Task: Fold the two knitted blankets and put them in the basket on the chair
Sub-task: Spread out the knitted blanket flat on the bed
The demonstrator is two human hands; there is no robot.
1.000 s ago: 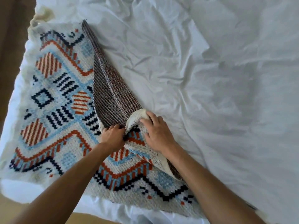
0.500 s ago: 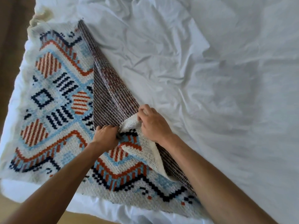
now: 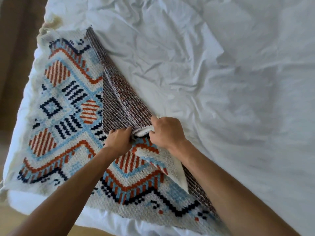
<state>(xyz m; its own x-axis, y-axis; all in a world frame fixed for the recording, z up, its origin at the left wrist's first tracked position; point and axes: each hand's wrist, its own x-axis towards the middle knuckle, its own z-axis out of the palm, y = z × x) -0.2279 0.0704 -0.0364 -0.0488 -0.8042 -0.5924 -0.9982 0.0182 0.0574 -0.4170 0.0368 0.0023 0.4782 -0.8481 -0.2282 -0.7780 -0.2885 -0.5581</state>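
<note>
A knitted blanket (image 3: 64, 106) with orange, blue and navy geometric patterns on cream lies spread over the left part of a bed. Its right edge is turned over, showing the dark striped underside (image 3: 119, 99). My left hand (image 3: 119, 138) and my right hand (image 3: 167, 132) sit side by side at the middle of that turned edge, both pinching the folded fabric. Only one blanket shows. No basket or chair is in view.
The bed's wrinkled white sheet (image 3: 221, 91) stretches to the right and far side. The bed's left and near edges border a brown wooden floor (image 3: 15, 57). A cream fringe (image 3: 51, 24) of the blanket bunches at the far left corner.
Both hands have shifted slightly to the right along the turned edge, and the white lip of fabric they hold has rolled further under, showing less cream and more dark underside.
</note>
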